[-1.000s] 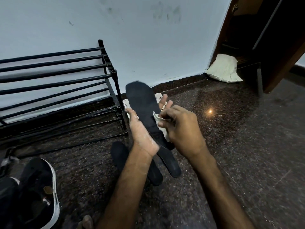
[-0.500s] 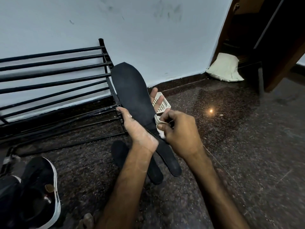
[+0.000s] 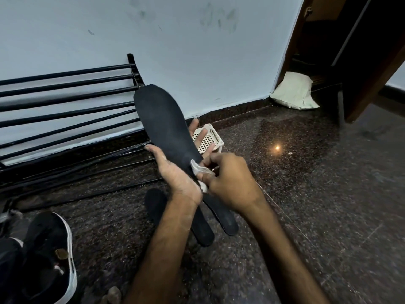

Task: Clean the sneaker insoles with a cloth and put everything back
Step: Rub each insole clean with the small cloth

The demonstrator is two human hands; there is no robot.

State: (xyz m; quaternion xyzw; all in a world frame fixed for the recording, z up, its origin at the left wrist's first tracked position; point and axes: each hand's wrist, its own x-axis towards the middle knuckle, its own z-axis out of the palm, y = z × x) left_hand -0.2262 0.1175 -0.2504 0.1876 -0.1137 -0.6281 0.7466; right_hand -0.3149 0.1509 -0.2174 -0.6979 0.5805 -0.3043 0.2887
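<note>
My left hand holds a black insole up off the floor, thumb on its left edge and fingers behind it, toe end pointing up. My right hand pinches a small white cloth against the insole's lower end. Two more black insoles lie on the dark stone floor beneath my forearms, partly hidden. A black sneaker with a white sole sits at the lower left.
A black metal shoe rack stands against the white wall at left. A small white perforated basket sits on the floor behind my hands. A pale pillow lies in the corner by a wooden door frame.
The insole has been raised and slid upward through my left hand. The cloth in my right hand now sits at the insole's lower end instead of its middle.
</note>
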